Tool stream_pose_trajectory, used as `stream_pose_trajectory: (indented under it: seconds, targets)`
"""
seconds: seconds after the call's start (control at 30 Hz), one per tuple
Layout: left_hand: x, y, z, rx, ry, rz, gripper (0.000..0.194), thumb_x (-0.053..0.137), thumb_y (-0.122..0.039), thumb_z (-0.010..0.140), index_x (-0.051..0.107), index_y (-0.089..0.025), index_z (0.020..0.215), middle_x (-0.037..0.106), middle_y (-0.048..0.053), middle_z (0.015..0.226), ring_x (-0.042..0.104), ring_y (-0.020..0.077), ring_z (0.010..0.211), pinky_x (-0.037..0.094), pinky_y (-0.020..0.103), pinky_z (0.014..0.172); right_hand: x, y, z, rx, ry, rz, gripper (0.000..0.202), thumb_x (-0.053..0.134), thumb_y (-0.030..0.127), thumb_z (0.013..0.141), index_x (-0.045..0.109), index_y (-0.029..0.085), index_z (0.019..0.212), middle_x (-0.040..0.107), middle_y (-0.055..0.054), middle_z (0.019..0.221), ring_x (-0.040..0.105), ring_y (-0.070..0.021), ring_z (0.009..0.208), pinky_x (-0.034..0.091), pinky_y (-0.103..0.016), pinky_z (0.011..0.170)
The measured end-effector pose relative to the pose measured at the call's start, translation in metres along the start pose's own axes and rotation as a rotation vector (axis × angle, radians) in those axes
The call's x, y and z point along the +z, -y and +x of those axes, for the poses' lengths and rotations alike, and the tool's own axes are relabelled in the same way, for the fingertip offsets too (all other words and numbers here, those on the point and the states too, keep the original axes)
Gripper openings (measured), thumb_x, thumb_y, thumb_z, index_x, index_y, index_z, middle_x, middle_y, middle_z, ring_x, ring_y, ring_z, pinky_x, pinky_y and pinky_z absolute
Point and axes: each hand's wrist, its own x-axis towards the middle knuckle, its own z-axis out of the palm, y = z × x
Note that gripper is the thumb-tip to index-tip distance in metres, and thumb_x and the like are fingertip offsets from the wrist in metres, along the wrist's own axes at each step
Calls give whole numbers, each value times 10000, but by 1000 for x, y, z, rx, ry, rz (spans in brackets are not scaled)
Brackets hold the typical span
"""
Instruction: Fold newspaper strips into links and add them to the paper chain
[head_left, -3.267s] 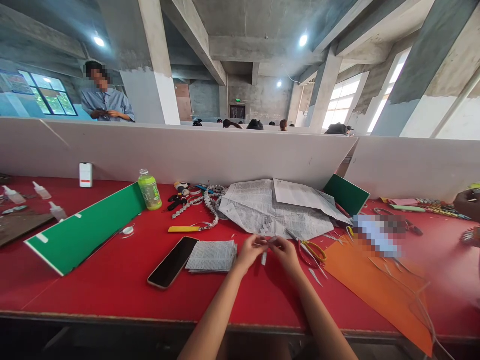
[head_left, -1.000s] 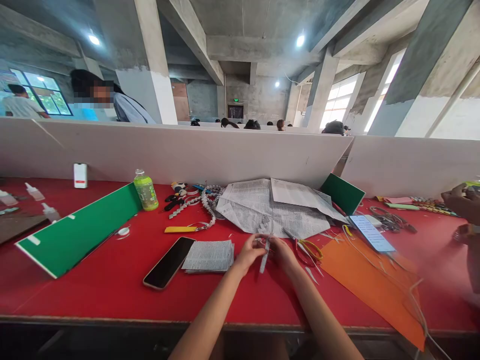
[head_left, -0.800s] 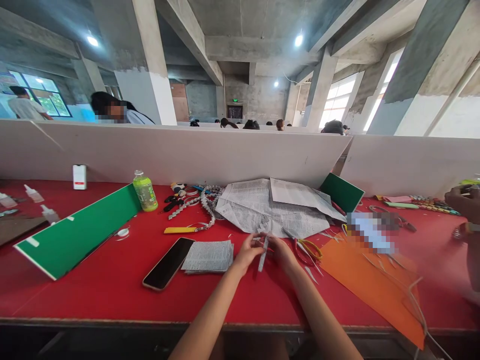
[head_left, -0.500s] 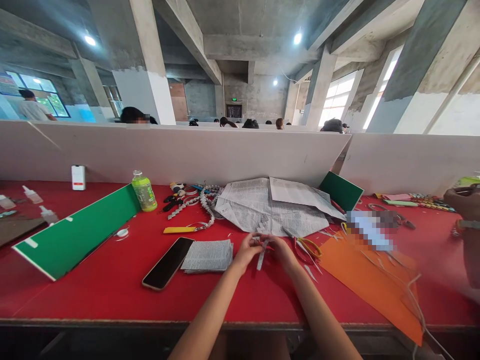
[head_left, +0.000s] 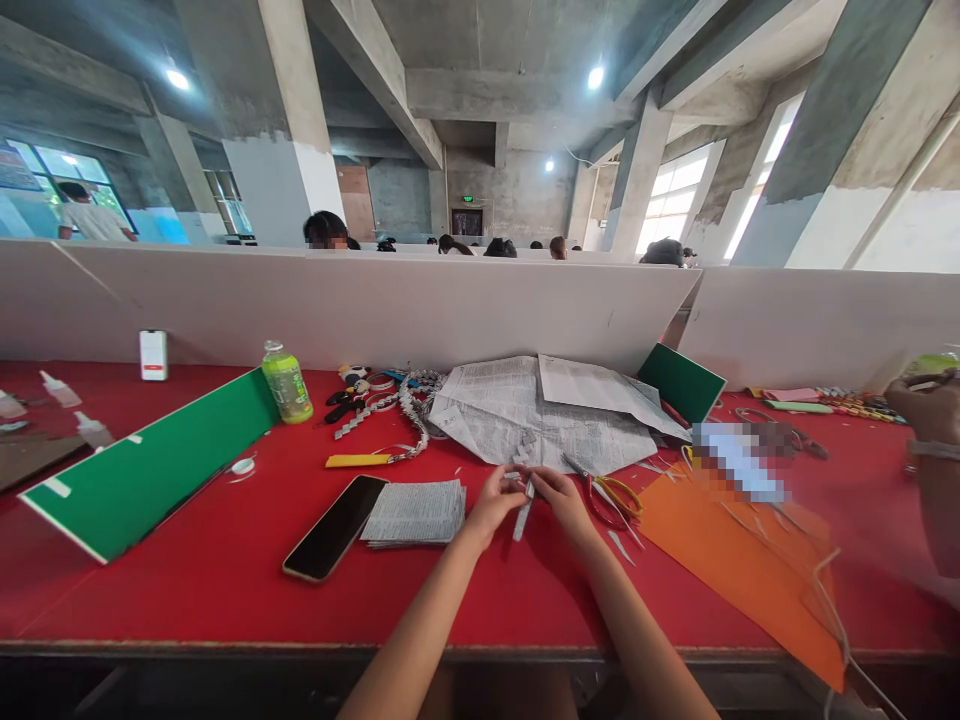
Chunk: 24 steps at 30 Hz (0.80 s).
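Between my hands is a narrow folded strip of printed paper [head_left: 523,518], its lower end hanging toward me. My left hand [head_left: 495,505] pinches it from the left, fingers closed. From the right, my right hand [head_left: 561,500] grips the strip's upper part between thumb and fingers. Small folded paper pieces [head_left: 524,448] lie just beyond my fingertips, on large printed sheets [head_left: 487,400]. To the left of my left hand sits a stack of cut printed paper [head_left: 416,512]. Scissors [head_left: 616,497] with yellow and red handles rest right of my right hand.
A black phone [head_left: 335,527] lies left of the stack. Behind it are a green bottle [head_left: 286,385], a green board [head_left: 161,465] and a braided paper chain [head_left: 411,405]. An orange sheet [head_left: 739,560] lies on the right. Another person's arm [head_left: 934,470] shows at the right edge.
My right hand's fingers have drawn in and lowered onto the strip. The strip stays in nearly the same place. Beyond the partition, a person's head has shifted right.
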Motion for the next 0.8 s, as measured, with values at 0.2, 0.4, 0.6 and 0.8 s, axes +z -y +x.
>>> stream_pose_trajectory:
  seconds: [0.2, 0.4, 0.6, 0.8]
  targets:
    - [0, 0, 0, -2, 26, 2, 455, 664, -142, 558, 571, -183, 1002, 552, -50, 633, 537, 107, 629, 386, 242, 683, -1, -1, 1, -27, -21, -17, 299, 635, 448, 694, 673, 212, 873, 661, -37, 808, 567, -182, 743, 425, -288, 673]
    - [-1, 2, 1, 2, 35, 14, 460, 659, -140, 566, 562, -185, 1013, 550, -51, 635, 533, 106, 636, 376, 238, 675, 2, -1, 1, -84, -72, -107, 271, 620, 436, 699, 658, 196, 820, 642, -37, 773, 550, -187, 727, 413, -293, 666]
    - [0, 1, 1, -4, 30, 9, 455, 654, -116, 559, 558, -173, 1000, 555, -51, 625, 530, 103, 631, 379, 238, 675, 4, -4, 0, -162, -93, -231, 227, 561, 384, 757, 639, 189, 842, 624, -35, 774, 527, -173, 694, 405, -284, 653]
    - [2, -3, -1, -22, 39, -12, 439, 664, -129, 570, 558, -177, 993, 567, -46, 656, 547, 107, 665, 388, 240, 708, 5, -7, -2, -188, -93, -274, 231, 515, 368, 796, 628, 184, 879, 632, -43, 802, 560, -189, 755, 422, -290, 684]
